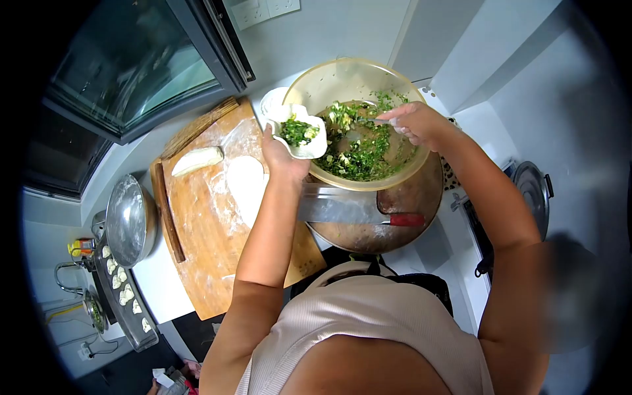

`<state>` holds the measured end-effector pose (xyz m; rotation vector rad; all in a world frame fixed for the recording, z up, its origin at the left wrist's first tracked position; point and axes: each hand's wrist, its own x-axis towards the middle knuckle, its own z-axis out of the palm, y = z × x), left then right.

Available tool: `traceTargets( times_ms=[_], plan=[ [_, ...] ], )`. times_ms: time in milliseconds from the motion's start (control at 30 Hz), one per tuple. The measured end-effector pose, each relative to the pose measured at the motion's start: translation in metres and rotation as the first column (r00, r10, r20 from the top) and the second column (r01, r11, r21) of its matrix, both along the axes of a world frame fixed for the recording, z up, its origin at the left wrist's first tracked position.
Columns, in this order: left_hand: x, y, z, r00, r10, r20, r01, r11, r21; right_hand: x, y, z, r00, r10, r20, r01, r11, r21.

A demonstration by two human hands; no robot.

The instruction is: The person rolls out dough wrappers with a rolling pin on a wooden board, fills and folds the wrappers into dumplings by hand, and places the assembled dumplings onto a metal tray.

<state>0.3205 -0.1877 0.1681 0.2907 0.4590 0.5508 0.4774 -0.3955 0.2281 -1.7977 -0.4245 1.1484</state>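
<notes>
My left hand [284, 158] cups a piece of white dough wrapper [315, 147] with chopped green filling [296, 131] heaped in its middle. My right hand [418, 124] grips a thin metal utensil [382, 121] over the large yellowish bowl [403, 172]; a clump of filling hides the utensil's far end, so its exact kind cannot be made out. Chopped greens with pale bits [368, 158] cover part of the bowl's bottom and sides. The wrapper is held at the bowl's left rim.
Below the bowl, a cleaver [342, 207] with a red handle lies on a round board [355, 242]. A floured wooden board [204, 263] bears a rolling pin [167, 210], a dough log [197, 161] and flat dough [245, 187]. Farther left are a metal bowl [128, 220] and a tray [141, 336] of dumplings.
</notes>
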Motion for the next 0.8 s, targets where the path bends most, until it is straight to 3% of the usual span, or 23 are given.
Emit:
traceTargets(
  times_ms=[100,200,233,300,367,433,533,633,800],
  plan=[
    [0.014,-0.022,0.005,0.999,-0.031,-0.022,0.030,0.998,-0.056,-0.010,0.000,0.016,0.997,-0.079,-0.004,0.079,0.992,0.096],
    [0.027,-0.042,0.013,0.994,-0.063,0.093,0.075,0.990,-0.122,-0.039,0.007,0.022,0.945,-0.128,0.300,0.111,0.991,0.072],
    [0.031,-0.047,0.015,0.993,-0.061,0.103,0.072,0.991,-0.110,-0.043,0.005,0.010,0.847,-0.157,0.508,0.093,0.985,0.149],
    [0.038,-0.053,0.018,0.994,-0.048,0.101,0.060,0.991,-0.116,-0.049,0.003,-0.027,0.523,-0.238,0.818,0.003,0.961,0.277],
    [0.043,-0.054,0.018,0.995,-0.071,0.075,0.079,0.990,-0.118,-0.070,0.002,-0.027,0.314,-0.267,0.911,-0.026,0.957,0.290],
    [0.045,-0.056,0.021,0.994,-0.080,0.072,0.089,0.989,-0.121,-0.084,-0.002,-0.028,0.129,-0.221,0.967,-0.014,0.974,0.225],
    [0.048,-0.057,0.025,0.991,-0.086,0.104,0.099,0.986,-0.132,-0.090,-0.006,-0.046,0.075,-0.146,0.987,-0.045,0.988,0.149],
    [0.048,-0.060,0.029,0.991,-0.097,0.098,0.110,0.983,-0.147,-0.091,-0.008,-0.054,-0.062,-0.122,0.991,-0.060,0.991,0.118],
    [0.048,-0.061,0.025,0.989,-0.116,0.092,0.128,0.982,-0.139,-0.098,-0.012,-0.027,-0.079,-0.160,0.984,-0.054,0.986,0.156]
  ],
)
